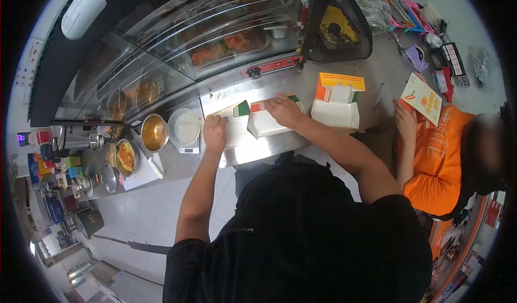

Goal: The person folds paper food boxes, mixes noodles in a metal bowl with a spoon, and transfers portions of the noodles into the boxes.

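Three paper takeaway boxes stand in a row on the steel counter. My left hand (216,133) is closed, its curled fingers at the left edge of the leftmost takeaway box (237,132), which has a green printed corner. My right hand (285,110) reaches over the middle takeaway box (263,127), fingers bent onto its red-and-green back edge and hiding part of it. Farther right, an open takeaway box (336,115) shows white inside, with a yellow and orange lid raised at the back. The insides of the two boxes at my hands look white.
A glass food warmer (237,39) rises behind the counter. To the left sit a kitchen scale with a plastic bowl (184,128), a metal bowl (154,132) and a white-handled knife (156,165). A co-worker in an orange shirt (439,157) holds a flat printed carton (423,101) at right.
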Available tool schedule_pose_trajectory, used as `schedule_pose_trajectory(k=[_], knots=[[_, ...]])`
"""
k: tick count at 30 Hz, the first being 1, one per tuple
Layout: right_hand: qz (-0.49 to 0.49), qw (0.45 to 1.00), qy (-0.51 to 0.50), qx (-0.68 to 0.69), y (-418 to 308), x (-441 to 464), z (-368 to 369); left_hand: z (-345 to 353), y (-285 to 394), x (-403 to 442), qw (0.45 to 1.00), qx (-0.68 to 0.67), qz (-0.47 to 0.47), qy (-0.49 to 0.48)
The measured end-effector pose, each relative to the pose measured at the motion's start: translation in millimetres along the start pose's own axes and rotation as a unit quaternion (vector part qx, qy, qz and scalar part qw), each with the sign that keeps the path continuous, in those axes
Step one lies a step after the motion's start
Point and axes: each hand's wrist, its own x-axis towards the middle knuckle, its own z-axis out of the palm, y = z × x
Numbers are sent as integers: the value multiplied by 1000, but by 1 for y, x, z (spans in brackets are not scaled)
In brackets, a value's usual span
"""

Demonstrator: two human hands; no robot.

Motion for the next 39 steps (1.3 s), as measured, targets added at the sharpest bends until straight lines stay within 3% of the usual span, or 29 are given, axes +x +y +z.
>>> schedule_pose_trajectory(k=[4, 7, 9, 13, 14, 17, 21, 24, 28, 30, 33, 36, 39], knots=[[11, 998, -68, -15, 7, 16, -15, 0, -6, 12, 998, -3, -17, -54], [37, 994, 81, -61, -6, 18, -44, -9, 3, 21, 997, 31, -41, -57], [106, 987, 123, -18, -19, 7, -78, -26, 27, 26, 994, 70, -81, -24], [253, 954, 151, 48, -22, -64, -123, -38, 61, -9, 983, -38, -177, -20], [286, 944, 158, 48, -19, -89, -122, -36, 69, -17, 986, -65, -151, -26], [367, 914, 170, 35, 6, -145, -90, -35, 101, -22, 964, -138, -205, -101], [425, 886, 183, -23, 29, -148, -90, -13, 105, -8, 941, -171, -281, -85], [423, 902, 78, -27, 37, -148, -95, -8, 105, 2, 945, -141, -269, -120], [392, 917, 51, -50, 34, -135, -106, 0, 103, 1, 950, -125, -236, -164], [408, 910, 35, -58, 35, -125, -117, 2, 101, -2, 954, -125, -230, -144], [418, 904, -78, -38, 47, -118, -116, 1, 103, -4, 955, -131, -221, -149], [416, 898, -124, -67, 73, -123, -84, 2, 102, -2, 958, -135, -208, -143], [363, 920, -70, -132, 109, -137, -38, 16, 98, -5, 961, -159, -190, -126]])
